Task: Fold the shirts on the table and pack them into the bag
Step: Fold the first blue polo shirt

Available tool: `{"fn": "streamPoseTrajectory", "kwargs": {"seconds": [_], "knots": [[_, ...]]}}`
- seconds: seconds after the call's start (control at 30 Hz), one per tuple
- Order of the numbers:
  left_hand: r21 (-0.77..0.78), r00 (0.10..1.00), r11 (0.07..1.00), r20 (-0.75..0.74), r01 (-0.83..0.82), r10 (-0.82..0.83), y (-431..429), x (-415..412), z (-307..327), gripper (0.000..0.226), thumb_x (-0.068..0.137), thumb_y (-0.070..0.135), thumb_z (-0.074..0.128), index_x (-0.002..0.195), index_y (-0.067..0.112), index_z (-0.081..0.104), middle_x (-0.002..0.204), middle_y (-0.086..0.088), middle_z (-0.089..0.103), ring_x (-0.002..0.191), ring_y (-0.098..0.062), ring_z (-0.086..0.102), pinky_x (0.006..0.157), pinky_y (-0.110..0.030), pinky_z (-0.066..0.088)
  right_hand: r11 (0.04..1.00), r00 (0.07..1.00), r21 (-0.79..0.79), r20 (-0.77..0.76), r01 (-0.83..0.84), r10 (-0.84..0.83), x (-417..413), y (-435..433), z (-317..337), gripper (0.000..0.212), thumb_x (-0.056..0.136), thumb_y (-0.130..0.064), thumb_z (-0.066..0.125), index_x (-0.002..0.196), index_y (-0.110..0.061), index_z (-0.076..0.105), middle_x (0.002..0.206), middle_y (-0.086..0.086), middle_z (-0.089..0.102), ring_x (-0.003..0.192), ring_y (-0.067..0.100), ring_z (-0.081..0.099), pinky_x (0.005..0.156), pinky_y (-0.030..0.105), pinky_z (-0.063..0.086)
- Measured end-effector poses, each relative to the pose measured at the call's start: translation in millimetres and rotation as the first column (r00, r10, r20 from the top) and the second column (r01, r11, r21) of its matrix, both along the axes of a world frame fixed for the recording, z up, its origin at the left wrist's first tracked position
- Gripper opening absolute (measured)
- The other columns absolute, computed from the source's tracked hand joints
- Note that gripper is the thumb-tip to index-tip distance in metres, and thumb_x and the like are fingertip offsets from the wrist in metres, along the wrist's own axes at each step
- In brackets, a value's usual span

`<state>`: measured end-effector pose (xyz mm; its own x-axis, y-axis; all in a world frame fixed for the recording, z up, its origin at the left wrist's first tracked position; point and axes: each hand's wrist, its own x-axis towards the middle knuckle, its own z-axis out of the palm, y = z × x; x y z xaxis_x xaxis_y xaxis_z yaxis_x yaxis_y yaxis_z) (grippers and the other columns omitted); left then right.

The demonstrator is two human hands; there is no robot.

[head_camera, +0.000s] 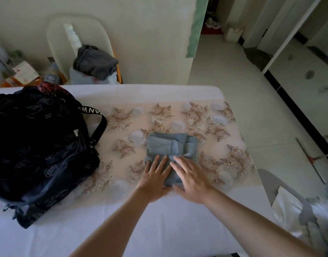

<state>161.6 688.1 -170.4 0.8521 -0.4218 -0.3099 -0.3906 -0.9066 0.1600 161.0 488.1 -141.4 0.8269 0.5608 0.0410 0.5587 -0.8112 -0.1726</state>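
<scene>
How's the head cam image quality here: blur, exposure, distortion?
Head view: dim overall, floor at right brightest; the dark bag is underexposed, its pattern barely readable. Head view: the right hand is slightly motion-blurred, while the left hand and folded shirt look sharper. Head view: fisheye bowing along the table edges; lower right corner smeared.

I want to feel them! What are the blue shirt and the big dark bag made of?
The blue shirt looks like soft woven cloth, maybe cotton or linen: matte, with soft creases. The dark bag looks like thin nylon-like fabric: slightly shiny, slumping in folds, with a woven strap bearing white letters. Neither is certain from looks alone.
</scene>
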Motion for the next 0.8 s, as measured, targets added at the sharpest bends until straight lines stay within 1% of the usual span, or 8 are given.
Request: {"fn": "streamPoseTrajectory", "kwargs": {"seconds": [0.17, 0.3, 0.4, 0.47, 0.57, 0.67, 0.73, 0.8], "knots": [[-0.038, 0.999, 0.998, 0.023, 0.041, -0.040, 15.5, 11.4, -5.1, 0.100, 0.079, 0.079, 0.027, 0.157, 0.026, -0.006, 0.163, 0.006, -0.017, 0.149, -0.020, -0.019, 0.123, -0.049, -0.002, 0.973, 0.949, -0.228, -0.301, 0.026, -0.096, 12.3, -8.5, -10.5, 0.096, 0.091, -0.047, 0.056, 0.159, -0.010, -0.001, 0.166, 0.010, -0.008, 0.154, 0.024, -0.002, 0.125, 0.040, 0.008], [-0.185, 0.997, 0.983, 0.082, 0.005, 0.011, 25.1, 14.0, -2.4, 0.085, 0.081, 0.059, 0.048, 0.154, 0.018, 0.032, 0.165, 0.000, 0.010, 0.151, -0.017, 0.000, 0.118, -0.045, 0.025, 0.969, 0.927, -0.233, -0.338, 0.087, -0.165, 30.0, -9.1, 4.9, 0.085, 0.088, -0.045, 0.058, 0.157, -0.011, 0.021, 0.163, 0.008, 0.023, 0.149, 0.022, 0.025, 0.119, 0.034, 0.026], [-0.327, 0.991, 0.936, -0.010, -0.131, 0.136, 31.3, 20.1, 18.8, 0.056, 0.074, 0.038, 0.059, 0.128, 0.024, 0.063, 0.141, 0.004, 0.050, 0.131, -0.017, 0.044, 0.099, -0.034, 0.051, 0.959, 0.902, -0.220, -0.352, 0.178, -0.248, 40.8, -7.2, 25.7, 0.041, 0.085, -0.040, 0.054, 0.120, -0.019, 0.061, 0.125, 0.007, 0.065, 0.113, 0.029, 0.061, 0.089, 0.034, 0.049], [-0.322, 0.963, 0.910, -0.157, -0.260, 0.220, 33.6, 25.3, 42.9, 0.027, 0.073, 0.036, 0.053, 0.094, 0.028, 0.068, 0.099, 0.005, 0.066, 0.094, -0.018, 0.063, 0.073, -0.028, 0.054, 0.954, 0.819, -0.171, -0.491, 0.245, -0.298, 48.7, -8.0, 40.8, 0.018, 0.082, -0.036, 0.053, 0.086, -0.020, 0.062, 0.093, 0.008, 0.070, 0.089, 0.030, 0.065, 0.069, 0.031, 0.046], [-0.288, 0.901, 0.869, -0.291, -0.403, 0.322, 36.6, 36.8, 64.1, 0.016, 0.078, 0.030, 0.053, 0.065, 0.020, 0.050, 0.064, 0.003, 0.053, 0.062, -0.018, 0.050, 0.052, -0.026, 0.040, 0.930, 0.638, -0.044, -0.716, 0.365, -0.284, 53.7, -19.1, 55.0, 0.016, 0.075, -0.029, 0.058, 0.065, -0.018, 0.054, 0.065, 0.001, 0.058, 0.065, 0.020, 0.055, 0.058, 0.030, 0.037], [-0.384, 0.834, 0.753, -0.386, -0.535, 0.395, 36.4, 40.4, 67.8, 0.008, 0.079, 0.029, 0.054, 0.071, 0.027, 0.053, 0.066, 0.004, 0.056, 0.060, -0.015, 0.051, 0.049, -0.027, 0.042, 0.855, 0.635, 0.061, -0.697, 0.515, -0.333, 53.3, -25.2, 53.5, 0.016, 0.074, -0.029, 0.058, 0.067, -0.021, 0.047, 0.061, -0.007, 0.048, 0.058, 0.014, 0.046, 0.055, 0.029, 0.032], [-0.411, 0.842, 0.735, -0.235, -0.540, 0.486, 32.9, 37.0, 62.9, 0.010, 0.087, 0.025, 0.057, 0.094, 0.032, 0.056, 0.088, 0.004, 0.061, 0.079, -0.016, 0.058, 0.060, -0.021, 0.046, 0.817, 0.692, 0.048, -0.560, 0.574, -0.454, 52.9, -22.3, 43.2, 0.010, 0.085, -0.035, 0.058, 0.085, -0.026, 0.057, 0.075, -0.008, 0.061, 0.068, 0.013, 0.058, 0.056, 0.028, 0.038], [-0.439, 0.873, 0.820, 0.143, -0.367, 0.467, 23.2, 30.2, 50.1, 0.028, 0.090, 0.022, 0.051, 0.117, 0.021, 0.058, 0.116, -0.001, 0.059, 0.109, -0.023, 0.054, 0.088, -0.033, 0.048, 0.795, 0.731, -0.008, -0.387, 0.607, -0.562, 51.3, -17.1, 31.5, 0.020, 0.092, -0.038, 0.055, 0.107, -0.026, 0.061, 0.098, -0.004, 0.066, 0.088, 0.020, 0.064, 0.067, 0.030, 0.047]]}}
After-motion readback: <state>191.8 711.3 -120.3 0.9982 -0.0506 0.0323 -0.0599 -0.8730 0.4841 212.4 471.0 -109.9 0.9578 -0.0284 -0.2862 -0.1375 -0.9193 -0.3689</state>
